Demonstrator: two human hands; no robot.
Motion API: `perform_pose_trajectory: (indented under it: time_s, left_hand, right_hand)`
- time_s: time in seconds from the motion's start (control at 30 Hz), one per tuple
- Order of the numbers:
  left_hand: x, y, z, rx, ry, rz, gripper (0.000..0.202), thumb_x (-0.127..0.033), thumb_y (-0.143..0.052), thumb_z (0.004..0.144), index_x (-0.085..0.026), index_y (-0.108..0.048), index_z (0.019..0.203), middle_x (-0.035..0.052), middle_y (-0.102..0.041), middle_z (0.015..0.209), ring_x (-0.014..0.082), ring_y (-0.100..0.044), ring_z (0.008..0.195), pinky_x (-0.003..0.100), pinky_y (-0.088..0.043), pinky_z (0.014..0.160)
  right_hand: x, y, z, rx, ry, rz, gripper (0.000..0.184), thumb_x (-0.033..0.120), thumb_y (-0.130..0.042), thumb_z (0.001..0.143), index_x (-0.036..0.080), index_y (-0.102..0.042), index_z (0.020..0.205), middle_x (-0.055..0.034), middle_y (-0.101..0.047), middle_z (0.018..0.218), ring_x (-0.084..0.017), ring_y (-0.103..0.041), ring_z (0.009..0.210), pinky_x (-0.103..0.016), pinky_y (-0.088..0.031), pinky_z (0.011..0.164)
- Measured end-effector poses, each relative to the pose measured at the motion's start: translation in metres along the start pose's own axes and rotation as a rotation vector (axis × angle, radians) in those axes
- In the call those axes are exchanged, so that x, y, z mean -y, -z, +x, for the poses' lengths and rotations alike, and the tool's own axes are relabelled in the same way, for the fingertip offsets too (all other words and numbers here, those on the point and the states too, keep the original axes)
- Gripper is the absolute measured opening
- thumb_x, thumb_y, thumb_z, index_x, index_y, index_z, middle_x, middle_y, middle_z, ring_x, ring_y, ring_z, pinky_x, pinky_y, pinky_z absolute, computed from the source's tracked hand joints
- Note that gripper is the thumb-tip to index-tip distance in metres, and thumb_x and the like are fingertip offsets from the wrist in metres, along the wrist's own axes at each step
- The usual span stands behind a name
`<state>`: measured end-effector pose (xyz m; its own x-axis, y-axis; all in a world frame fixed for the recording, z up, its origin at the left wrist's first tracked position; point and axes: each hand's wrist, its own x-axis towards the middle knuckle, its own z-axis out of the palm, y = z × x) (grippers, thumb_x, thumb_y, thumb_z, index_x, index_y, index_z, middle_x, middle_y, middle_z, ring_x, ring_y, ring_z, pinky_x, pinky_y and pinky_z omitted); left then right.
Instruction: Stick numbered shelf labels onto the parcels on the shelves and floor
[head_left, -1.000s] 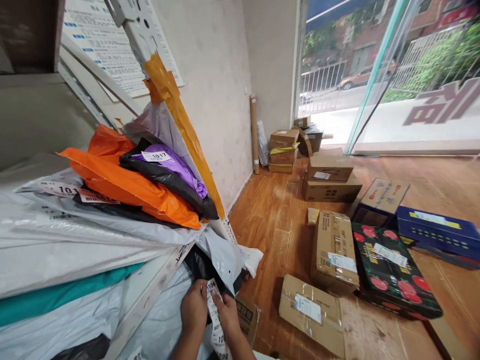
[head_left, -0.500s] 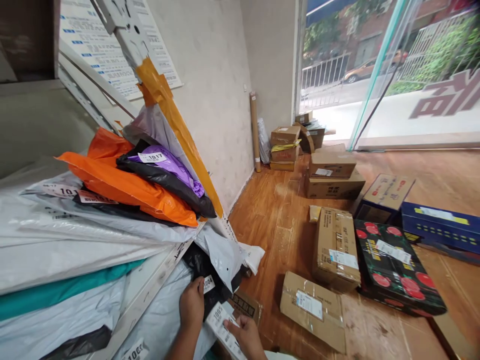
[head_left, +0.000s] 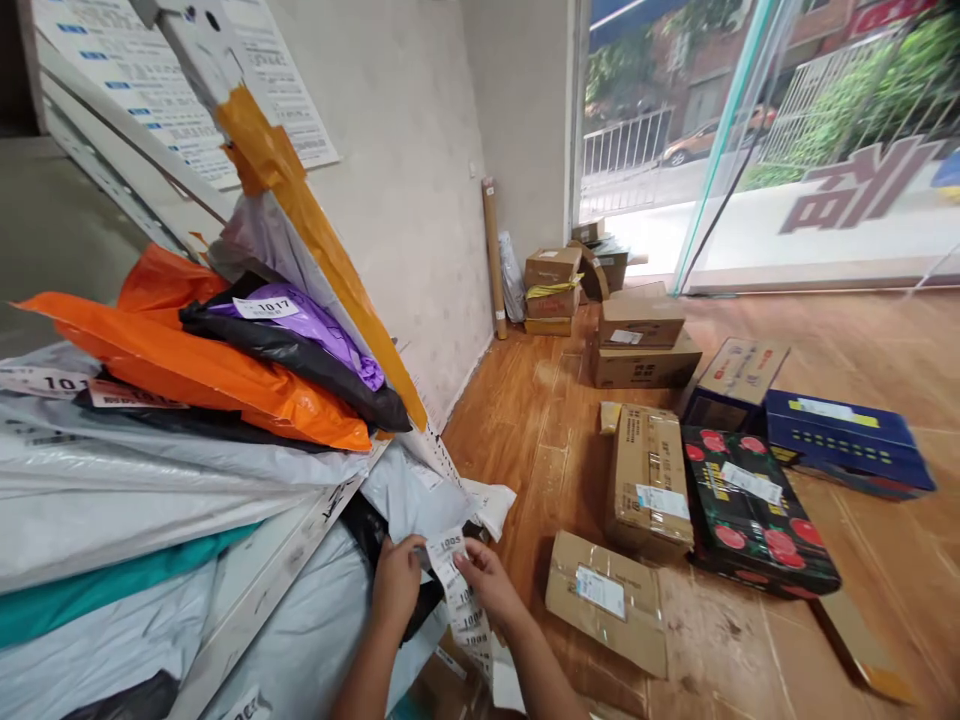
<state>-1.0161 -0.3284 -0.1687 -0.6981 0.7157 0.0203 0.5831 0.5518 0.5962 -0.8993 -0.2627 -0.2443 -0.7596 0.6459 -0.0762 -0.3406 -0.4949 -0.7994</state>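
Observation:
A long white strip of number labels (head_left: 459, 592), with 1005 at its top end, hangs between my hands. My right hand (head_left: 486, 580) pinches the strip's right edge near the top. My left hand (head_left: 397, 580) is closed, thumb and finger at the strip's upper left corner. Behind the strip lies a grey-white mailing bag (head_left: 409, 500) on the lower shelf. A black plastic parcel (head_left: 367, 530) shows partly behind my left hand, its label now out of sight.
An orange parcel (head_left: 225, 370) and a purple-and-black parcel (head_left: 307, 335) lie on the upper shelf, above a slanting white shelf edge (head_left: 277, 580). On the wooden floor stand a cardboard box (head_left: 637, 620), a taped carton (head_left: 652, 460) and a black box with red fruit (head_left: 757, 540).
My left hand has left the 1004 label on the black parcel and come to the strip's top. My right hand has lifted the strip, which now hangs unfolded. The view has shifted slightly right.

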Motion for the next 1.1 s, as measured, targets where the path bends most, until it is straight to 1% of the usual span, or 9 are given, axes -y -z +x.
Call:
perform_pose_trajectory:
  time_s: [0.13,0.23,0.37,0.47,0.53,0.77,0.87,0.97,1.1]
  left_hand:
    - [0.01,0.011,0.004,0.092,0.039,-0.084,0.038,-0.036,-0.035,0.087,-0.018,-0.068,0.079,0.0033,-0.071,0.077,0.0193,-0.065,0.08,0.025,-0.05,0.073]
    - [0.007,0.014,0.005,0.076,0.066,-0.082,0.042,-0.052,-0.042,0.081,-0.018,-0.067,0.083,0.0027,-0.073,0.079,0.0199,-0.066,0.077,0.024,-0.05,0.069]
    - [0.008,0.012,0.005,0.006,0.09,-0.037,0.029,-0.04,-0.051,0.077,-0.019,-0.067,0.089,0.004,-0.074,0.085,0.0206,-0.067,0.08,0.025,-0.049,0.07]
    - [0.012,0.009,0.007,-0.063,0.126,-0.011,0.029,-0.034,-0.047,0.08,-0.018,-0.068,0.092,0.0084,-0.073,0.096,0.0231,-0.067,0.088,0.029,-0.049,0.076]
    - [0.013,0.007,0.009,-0.087,0.13,-0.011,0.03,-0.033,-0.046,0.08,-0.018,-0.068,0.092,0.0096,-0.072,0.099,0.0236,-0.066,0.091,0.031,-0.049,0.078]
    - [0.013,0.003,0.017,-0.047,0.117,-0.055,0.025,-0.037,-0.055,0.072,-0.018,-0.07,0.079,0.0071,-0.074,0.084,0.0239,-0.068,0.082,0.031,-0.05,0.076]
    - [0.015,0.002,0.02,-0.017,0.098,-0.084,0.029,-0.041,-0.054,0.073,-0.018,-0.07,0.078,0.0069,-0.074,0.084,0.0239,-0.068,0.083,0.031,-0.05,0.077]
    - [0.016,0.001,0.022,0.019,0.078,-0.117,0.029,-0.042,-0.056,0.071,-0.017,-0.071,0.077,0.0063,-0.074,0.08,0.0233,-0.068,0.077,0.029,-0.05,0.071]
    - [0.01,-0.002,0.019,-0.026,0.068,-0.146,0.025,-0.035,-0.054,0.075,-0.017,-0.071,0.077,0.0055,-0.074,0.078,0.0213,-0.068,0.076,0.027,-0.05,0.07]
  right_hand:
    - [-0.01,-0.017,0.029,0.01,0.011,-0.102,0.05,0.063,-0.069,0.06,0.014,-0.064,0.069,0.003,-0.055,0.056,-0.009,-0.042,0.051,-0.022,-0.033,0.051]
    - [-0.014,-0.021,0.039,-0.019,0.009,-0.187,0.047,0.06,-0.067,0.063,0.013,-0.061,0.061,0.0055,-0.046,0.048,-0.007,-0.034,0.046,-0.021,-0.026,0.046]
    - [-0.019,-0.02,0.042,-0.114,0.026,-0.304,0.045,0.055,-0.066,0.065,0.015,-0.052,0.05,0.0059,-0.039,0.046,-0.007,-0.03,0.047,-0.022,-0.02,0.045]
    - [-0.025,-0.021,0.041,-0.18,0.025,-0.362,0.049,0.056,-0.063,0.066,0.017,-0.044,0.044,0.0061,-0.034,0.045,-0.007,-0.027,0.047,-0.022,-0.017,0.045]
    - [-0.029,-0.022,0.039,-0.194,0.019,-0.374,0.049,0.057,-0.061,0.066,0.017,-0.044,0.044,0.0056,-0.034,0.044,-0.008,-0.028,0.047,-0.022,-0.019,0.045]
    - [-0.033,-0.029,0.03,-0.185,0.046,-0.379,0.045,0.057,-0.061,0.066,0.012,-0.065,0.062,-0.0029,-0.058,0.059,-0.014,-0.044,0.057,-0.024,-0.034,0.052]
    - [-0.032,-0.03,0.029,-0.238,0.068,-0.407,0.047,0.058,-0.057,0.067,0.012,-0.065,0.06,-0.0023,-0.056,0.056,-0.014,-0.043,0.056,-0.024,-0.033,0.052]
    - [-0.029,-0.031,0.031,-0.301,0.082,-0.436,0.049,0.06,-0.055,0.067,0.013,-0.061,0.053,-0.0001,-0.051,0.05,-0.013,-0.04,0.053,-0.024,-0.031,0.051]
    - [-0.027,-0.031,0.031,-0.351,0.071,-0.47,0.054,0.065,-0.052,0.068,0.016,-0.051,0.045,0.0021,-0.042,0.045,-0.012,-0.036,0.049,-0.024,-0.029,0.048]
